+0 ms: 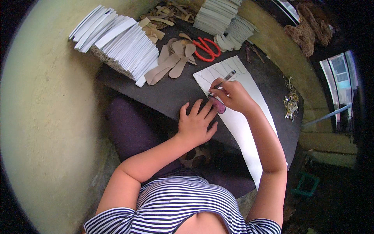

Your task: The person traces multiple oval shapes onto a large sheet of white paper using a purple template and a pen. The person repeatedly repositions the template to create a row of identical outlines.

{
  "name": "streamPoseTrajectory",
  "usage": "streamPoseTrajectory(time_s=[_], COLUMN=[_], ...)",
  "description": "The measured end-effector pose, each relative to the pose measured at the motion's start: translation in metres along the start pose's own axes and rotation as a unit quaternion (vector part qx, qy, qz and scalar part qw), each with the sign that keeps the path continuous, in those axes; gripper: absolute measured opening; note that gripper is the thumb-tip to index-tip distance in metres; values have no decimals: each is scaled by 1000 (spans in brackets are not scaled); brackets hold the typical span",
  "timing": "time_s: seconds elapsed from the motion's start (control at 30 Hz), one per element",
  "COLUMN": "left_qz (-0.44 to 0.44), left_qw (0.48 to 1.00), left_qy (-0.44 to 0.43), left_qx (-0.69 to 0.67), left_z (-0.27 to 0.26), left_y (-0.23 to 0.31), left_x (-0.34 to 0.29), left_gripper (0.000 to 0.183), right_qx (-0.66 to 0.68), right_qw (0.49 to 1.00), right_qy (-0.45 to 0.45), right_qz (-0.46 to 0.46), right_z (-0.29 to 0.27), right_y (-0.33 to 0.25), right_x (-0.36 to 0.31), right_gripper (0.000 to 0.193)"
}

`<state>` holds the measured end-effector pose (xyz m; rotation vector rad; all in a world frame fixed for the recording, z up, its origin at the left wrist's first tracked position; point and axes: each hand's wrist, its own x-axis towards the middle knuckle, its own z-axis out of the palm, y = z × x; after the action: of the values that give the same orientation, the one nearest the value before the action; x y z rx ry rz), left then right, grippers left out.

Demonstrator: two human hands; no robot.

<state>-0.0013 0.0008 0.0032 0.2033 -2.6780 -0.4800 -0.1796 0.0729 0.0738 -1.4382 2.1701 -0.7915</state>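
A long white sheet (pixel 249 136) lies across the dark table, with a row of curved outlines drawn near its far end. On it rests a small purple template (pixel 220 107) with a dark rim and a rounded end. My left hand (pixel 197 120) has its fingers spread, the fingertips pressing on the template's left part. A pen (pixel 228 77) is pinched in my right hand (pixel 233 96), its tip down by the template's upper edge. My right fingers partly cover the template, so its full shape is hidden.
Red-handled scissors (pixel 207 49) lie beyond the sheet, beside beige sole-shaped cutouts (pixel 171 64). Stacks of white strips (pixel 128 43) and pale pieces (pixel 218 15) stand at the back of the black table (pixel 156 102). Shiny scraps (pixel 290 102) lie at the right edge, and a wall (pixel 46 117) is on the left.
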Motion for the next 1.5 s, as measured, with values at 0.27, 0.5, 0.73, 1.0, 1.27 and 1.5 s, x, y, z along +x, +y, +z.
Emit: streamPoseTrajectory(time_s=[0.27, 0.5, 0.73, 1.0, 1.27, 1.5], left_qz=[2, 1, 5, 20, 28, 41], left_qw=[1000, 1000, 1000, 999, 998, 997], left_qy=[-7, -15, -21, -32, -54, -42], left_qx=[-1, 5, 7, 20, 23, 42], left_z=[-3, -4, -5, -11, -18, -15], left_y=[0, 0, 0, 2, 2, 1], left_x=[1, 3, 3, 7, 13, 12], left_gripper=[50, 51, 53, 56, 57, 55], right_qx=[9, -2, -18, 26, 38, 25], right_qw=[1000, 1000, 1000, 999, 994, 995], right_qy=[1, -13, -7, 45, 94, 92], right_qz=[-13, 10, 14, -13, 42, -7], right_z=[0, -4, -5, 1, 6, 13], right_y=[7, 3, -7, 5, 8, 9], right_x=[-1, -14, -19, -37, -60, -51], right_gripper=[13, 11, 8, 8, 9, 10])
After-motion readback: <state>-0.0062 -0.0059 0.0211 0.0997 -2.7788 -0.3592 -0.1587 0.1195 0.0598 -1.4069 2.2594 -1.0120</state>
